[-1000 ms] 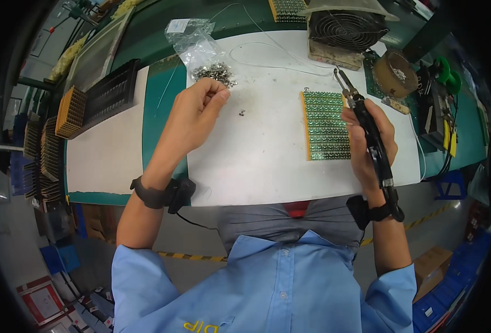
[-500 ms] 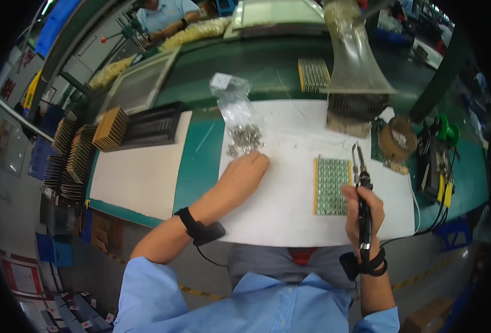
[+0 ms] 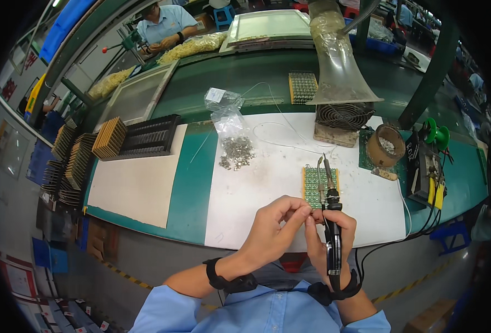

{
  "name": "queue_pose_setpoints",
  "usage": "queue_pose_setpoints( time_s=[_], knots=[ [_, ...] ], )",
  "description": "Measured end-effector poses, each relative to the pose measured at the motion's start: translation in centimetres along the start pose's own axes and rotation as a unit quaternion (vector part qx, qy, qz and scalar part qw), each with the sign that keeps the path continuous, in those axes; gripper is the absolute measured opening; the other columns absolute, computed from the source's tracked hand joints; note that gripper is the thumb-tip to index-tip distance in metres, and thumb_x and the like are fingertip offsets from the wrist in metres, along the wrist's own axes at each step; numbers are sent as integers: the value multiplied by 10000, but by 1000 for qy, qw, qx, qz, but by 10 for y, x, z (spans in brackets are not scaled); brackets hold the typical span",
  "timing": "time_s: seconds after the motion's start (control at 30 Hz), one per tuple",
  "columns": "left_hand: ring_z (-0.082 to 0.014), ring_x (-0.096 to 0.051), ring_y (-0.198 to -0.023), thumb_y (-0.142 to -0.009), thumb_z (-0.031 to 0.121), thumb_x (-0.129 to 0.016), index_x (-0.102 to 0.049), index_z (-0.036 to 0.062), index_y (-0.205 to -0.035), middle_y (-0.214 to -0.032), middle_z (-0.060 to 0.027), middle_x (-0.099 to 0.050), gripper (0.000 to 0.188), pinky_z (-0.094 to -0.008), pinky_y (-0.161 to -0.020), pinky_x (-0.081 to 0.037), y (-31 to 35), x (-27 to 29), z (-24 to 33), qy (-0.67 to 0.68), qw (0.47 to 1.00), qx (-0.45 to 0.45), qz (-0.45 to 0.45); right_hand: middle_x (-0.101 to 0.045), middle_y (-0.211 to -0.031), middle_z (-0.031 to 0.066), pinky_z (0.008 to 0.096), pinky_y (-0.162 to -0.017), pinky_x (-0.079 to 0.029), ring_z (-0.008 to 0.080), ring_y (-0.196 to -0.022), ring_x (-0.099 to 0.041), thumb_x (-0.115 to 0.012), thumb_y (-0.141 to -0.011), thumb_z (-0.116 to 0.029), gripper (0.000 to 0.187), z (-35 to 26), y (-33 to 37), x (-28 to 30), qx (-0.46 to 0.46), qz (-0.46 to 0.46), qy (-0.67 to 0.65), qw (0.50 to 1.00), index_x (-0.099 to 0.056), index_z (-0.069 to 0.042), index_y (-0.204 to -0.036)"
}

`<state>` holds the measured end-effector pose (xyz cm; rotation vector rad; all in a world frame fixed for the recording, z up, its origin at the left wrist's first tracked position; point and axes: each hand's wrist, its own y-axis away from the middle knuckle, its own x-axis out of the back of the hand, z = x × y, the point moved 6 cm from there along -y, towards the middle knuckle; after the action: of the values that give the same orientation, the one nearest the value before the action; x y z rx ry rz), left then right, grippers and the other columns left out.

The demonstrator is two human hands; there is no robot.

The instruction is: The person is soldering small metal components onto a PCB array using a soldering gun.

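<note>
the right hand (image 3: 317,247) grips a black-handled soldering iron (image 3: 333,236), its tip over the green circuit-board panel (image 3: 313,183) on the white sheet's right half. the left hand (image 3: 273,228) pinches thumb and fingers narrow beside the right fingertips; i cannot tell what's between them. metal parts (image 3: 237,151) lie far left on the sheet (image 3: 256,191).

Green workbench (image 3: 192,177), grey floor (image 3: 165,266), striped tape (image 3: 124,276), blue stool (image 3: 453,234), perhaps a ceiling lamp (image 3: 57,3)

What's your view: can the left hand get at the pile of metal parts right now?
Probably yes: just white paper seems to lie between the left hand and the pile.
</note>
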<state>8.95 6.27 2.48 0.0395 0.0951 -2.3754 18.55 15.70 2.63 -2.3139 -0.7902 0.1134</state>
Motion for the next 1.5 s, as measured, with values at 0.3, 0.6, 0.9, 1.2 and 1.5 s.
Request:
queue_pose_setpoints(
  time_s=[0.3,0.6,0.9,1.2,1.5],
  knots=[
    [-53,-570,-761,-976,117,-597,-605,-32,-1061,-920,-35,-654,172,-195,-706,-478,-7,5,-26,145,981,125,-40,-692,-830,111,281,-578,-518,197,-653,-669,-764,-778,17,365,6,4,-1,43,40,36,998,-550,-30,-1071],
    [-56,-569,-851,-973,78,-589,-605,-30,-1042,-940,-23,-644,129,-209,-759,-460,-51,9,-29,44,980,155,-120,-708,-876,164,279,-614,-551,208,-709,-707,-769,-758,52,401,39,-8,0,-33,-21,26,999,-535,-5,-1078],
    [-27,-427,-651,-917,142,-651,-644,-15,-888,-694,54,-517,161,-204,-578,-368,-162,20,-41,-291,923,-23,-250,-651,-1047,320,435,-936,-493,391,-1020,-674,-651,-927,-199,352,69,-29,39,-50,-119,64,990,-423,-33,-1138],
    [-43,-375,-567,-900,119,-651,-629,-20,-867,-622,32,-479,145,-225,-508,-307,-174,8,-37,-319,888,30,-331,-672,-1041,280,371,-788,-504,292,-902,-660,-423,-1021,-362,389,73,-29,45,0,-226,207,952,-312,-85,-1270],
    [-53,-376,-484,-874,55,-642,-627,-34,-840,-539,20,-471,97,-227,-449,-316,-173,4,-30,-374,848,-41,-373,-682,-991,289,348,-754,-512,277,-813,-656,-381,-1030,-353,388,76,-25,50,-1,-223,198,954,-286,-84,-1293]
  ],
)
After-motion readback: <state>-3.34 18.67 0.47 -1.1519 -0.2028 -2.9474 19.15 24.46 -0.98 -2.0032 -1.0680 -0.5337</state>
